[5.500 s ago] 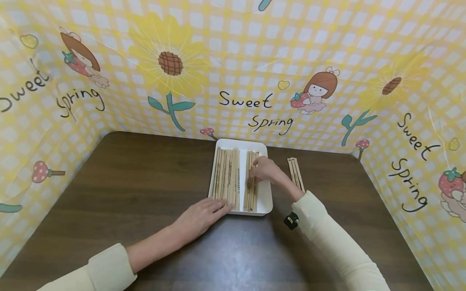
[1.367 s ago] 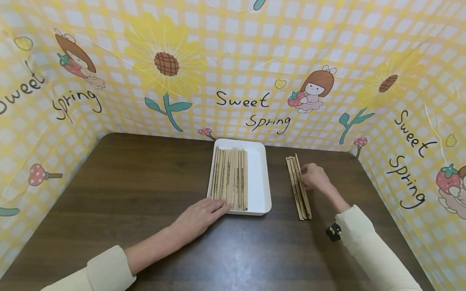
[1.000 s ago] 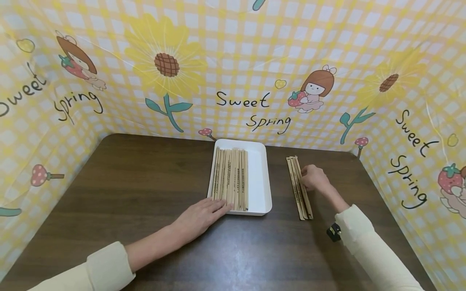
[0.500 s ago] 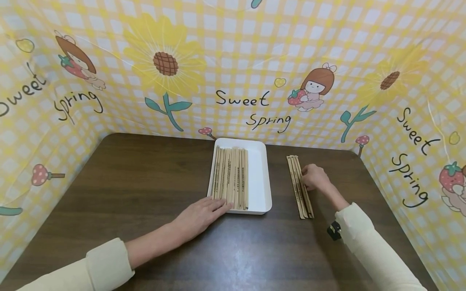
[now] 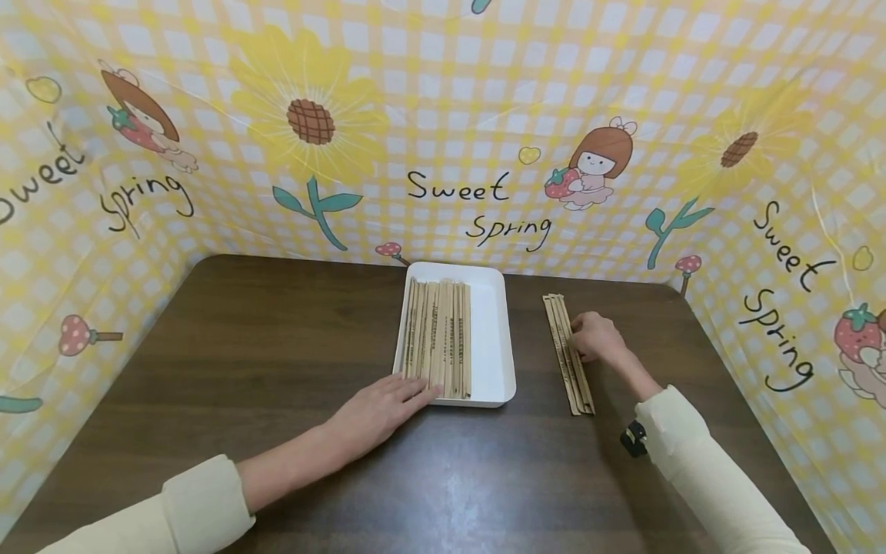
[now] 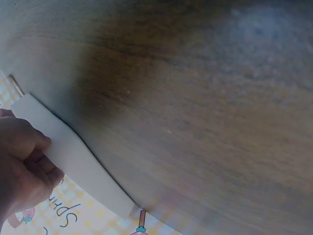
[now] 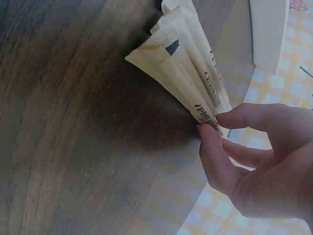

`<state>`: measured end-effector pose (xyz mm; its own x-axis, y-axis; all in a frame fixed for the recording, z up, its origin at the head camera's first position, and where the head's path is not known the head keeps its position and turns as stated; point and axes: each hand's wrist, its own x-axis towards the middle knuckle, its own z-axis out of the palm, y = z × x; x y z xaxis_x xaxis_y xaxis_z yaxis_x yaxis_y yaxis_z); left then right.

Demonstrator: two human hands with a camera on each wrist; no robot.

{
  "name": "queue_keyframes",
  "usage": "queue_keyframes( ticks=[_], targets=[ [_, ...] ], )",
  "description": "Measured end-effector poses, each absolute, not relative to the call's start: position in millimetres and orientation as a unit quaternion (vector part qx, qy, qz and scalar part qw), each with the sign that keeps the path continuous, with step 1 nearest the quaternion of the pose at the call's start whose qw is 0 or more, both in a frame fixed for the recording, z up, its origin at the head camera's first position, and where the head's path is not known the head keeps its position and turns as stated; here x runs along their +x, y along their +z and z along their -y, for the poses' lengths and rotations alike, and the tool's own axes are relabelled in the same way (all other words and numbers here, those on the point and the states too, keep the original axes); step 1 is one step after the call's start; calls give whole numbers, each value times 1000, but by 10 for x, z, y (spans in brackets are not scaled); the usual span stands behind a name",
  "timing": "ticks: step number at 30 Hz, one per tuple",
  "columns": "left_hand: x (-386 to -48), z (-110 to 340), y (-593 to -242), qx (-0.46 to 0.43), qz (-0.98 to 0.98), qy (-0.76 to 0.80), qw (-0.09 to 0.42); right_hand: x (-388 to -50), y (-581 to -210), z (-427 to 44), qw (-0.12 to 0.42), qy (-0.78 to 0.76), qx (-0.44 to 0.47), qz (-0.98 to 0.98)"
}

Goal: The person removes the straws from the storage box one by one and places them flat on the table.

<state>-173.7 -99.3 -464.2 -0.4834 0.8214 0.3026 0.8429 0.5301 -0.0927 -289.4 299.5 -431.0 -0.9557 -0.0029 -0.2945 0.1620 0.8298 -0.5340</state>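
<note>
In the head view, a white tray (image 5: 491,346) holds a row of slim brown paper packets (image 5: 436,331) with black print, filling its left part. My left hand (image 5: 377,412) holds the tray's near left rim, its fingers over the packet ends. In the left wrist view a digit touches the tray's outer wall (image 6: 88,166). My right hand (image 5: 598,338) is right of the tray, beside several similar packets (image 5: 564,354) lying side by side on the table. Thumb and finger pinch the outermost paper packet (image 7: 171,83) in the right wrist view; its far part is hidden by the hand.
The brown wooden table (image 5: 277,331) ends at a yellow checked cloth (image 5: 457,115) that rises behind it and on both sides. A small black device (image 5: 634,438) is at the right wrist.
Earlier the right hand was inside the tray at a separate right group of packets. It has moved right; more packets lie on the table, now closer together. The left hand stays put.
</note>
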Motion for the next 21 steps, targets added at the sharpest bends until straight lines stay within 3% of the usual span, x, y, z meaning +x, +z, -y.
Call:
queue_keyframes(
  ticks=[21],
  targets=[
    [-1736, 997, -4641, -485, 859, -40, 158, -2894, -4067, -2692, 131, -274, 0, -953]
  ],
)
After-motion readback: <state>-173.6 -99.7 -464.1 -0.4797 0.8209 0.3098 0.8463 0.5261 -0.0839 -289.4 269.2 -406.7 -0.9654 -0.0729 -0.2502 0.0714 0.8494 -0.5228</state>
